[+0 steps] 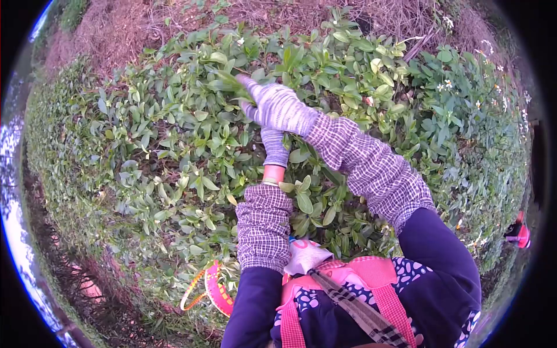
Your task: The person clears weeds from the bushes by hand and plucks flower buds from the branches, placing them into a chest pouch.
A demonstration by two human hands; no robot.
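Note:
My right hand (279, 108), in a purple-and-white knit glove, is over the top of a leafy green bush (200, 116). Between its fingers is a small bunch of green leaves (231, 82), blurred, sticking out to the left. Just below it, my left hand (275, 145) reaches into the foliage in a matching glove. Its fingers are hidden by the right hand and the leaves, so its grip does not show. Checked sleeve covers wrap both forearms.
Dry brown twigs (232, 17) lie beyond the bush. White flowers (447, 86) grow at the right. A pink and yellow band (217, 290) hangs by my left sleeve, near a pink apron (371, 272). A pink object (520, 235) shows at the far right.

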